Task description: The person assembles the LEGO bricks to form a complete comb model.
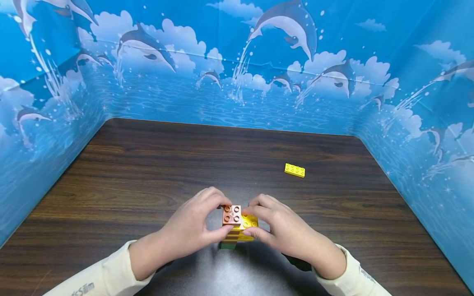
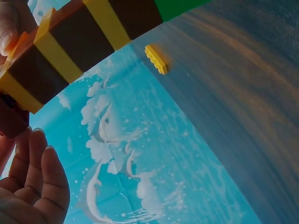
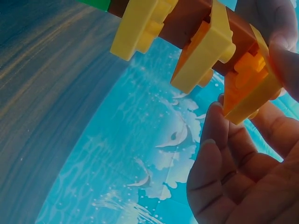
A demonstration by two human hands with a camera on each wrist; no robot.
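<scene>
A tower of toy building blocks stands at the near middle of the table in the head view, with a green block [image 1: 228,246] at its foot. Brown blocks [image 2: 83,36] alternate with yellow plates [image 3: 194,65] that jut out to the right. My left hand [image 1: 194,222] holds the brown top block [image 1: 232,215] between thumb and fingers. Whether that block is fully pressed down is unclear. On the other side, my right hand [image 1: 285,228] pinches the jutting end of the uppermost yellow plate [image 3: 252,100] between thumb and fingers.
A loose yellow plate [image 1: 294,170] lies on the dark wood table [image 1: 166,152], beyond the tower and to its right. A blue dolphin-print curtain [image 1: 237,82] borders the table at the back and both sides.
</scene>
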